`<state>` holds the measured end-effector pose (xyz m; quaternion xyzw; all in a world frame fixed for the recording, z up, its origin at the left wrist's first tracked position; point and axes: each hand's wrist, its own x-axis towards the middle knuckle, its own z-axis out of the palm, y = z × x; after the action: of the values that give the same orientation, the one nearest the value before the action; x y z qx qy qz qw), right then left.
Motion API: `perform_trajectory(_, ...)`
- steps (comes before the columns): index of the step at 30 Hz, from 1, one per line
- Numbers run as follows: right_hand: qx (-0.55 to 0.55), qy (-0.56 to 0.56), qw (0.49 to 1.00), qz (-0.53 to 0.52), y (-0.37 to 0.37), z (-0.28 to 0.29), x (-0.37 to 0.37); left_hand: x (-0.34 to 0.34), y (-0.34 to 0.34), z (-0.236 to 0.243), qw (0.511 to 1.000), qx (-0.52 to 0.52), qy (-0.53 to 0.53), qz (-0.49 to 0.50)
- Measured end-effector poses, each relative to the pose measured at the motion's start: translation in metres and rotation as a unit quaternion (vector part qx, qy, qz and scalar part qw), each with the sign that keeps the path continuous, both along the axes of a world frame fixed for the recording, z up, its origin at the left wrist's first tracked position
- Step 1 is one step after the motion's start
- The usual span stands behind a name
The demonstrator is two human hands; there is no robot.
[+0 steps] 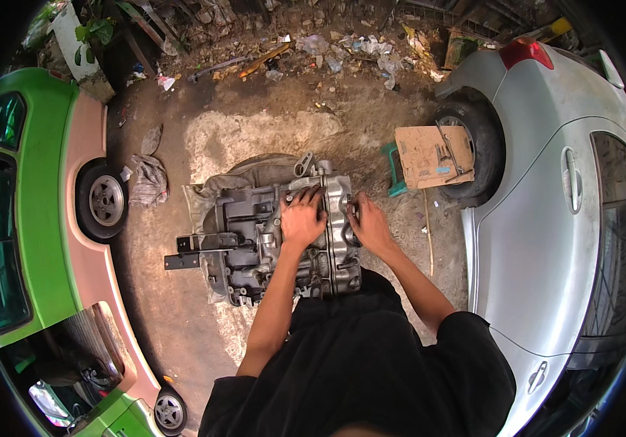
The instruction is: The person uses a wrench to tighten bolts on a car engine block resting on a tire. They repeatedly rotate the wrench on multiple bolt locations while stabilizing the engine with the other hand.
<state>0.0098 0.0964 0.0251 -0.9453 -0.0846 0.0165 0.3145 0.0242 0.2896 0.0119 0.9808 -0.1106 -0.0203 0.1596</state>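
Observation:
A dark metal gearbox or engine housing (247,211) with a shiny right-hand section and a protruding black bracket (182,260) lies on grey sacking (196,200) on the ground. My left hand (302,217) rests on the housing's top, fingers bent and slightly apart, lying on the metal. At the housing's right side is my right hand (367,226), its fingers curled against the shiny edge around something small that I cannot make out. The fingertips of that hand are partly hidden.
A green and pink vehicle (40,175) stands on the left, a silver car (546,240) on the right. Beside its wheel, cardboard (422,156) with tools rests on a green stool (394,182). Litter (356,51) lies along the back, a crumpled sack (149,182) at left.

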Motion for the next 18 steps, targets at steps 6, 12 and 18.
perform_trajectory(6, 0.021, -0.091, 0.995, 0.019, -0.020, -0.042, -0.057, -0.001, 0.001, -0.002, 1.000, -0.004, 0.008, -0.004)
perform_trajectory(12, 0.174, -0.046, 0.981, -0.069, -0.029, -0.053, -0.048, -0.001, 0.002, 0.001, 1.000, -0.006, 0.018, -0.006)
perform_trajectory(18, 0.267, -0.053, 0.944, -0.189, -0.029, -0.042, -0.015, -0.001, 0.001, 0.001, 1.000, 0.006, 0.025, -0.009)
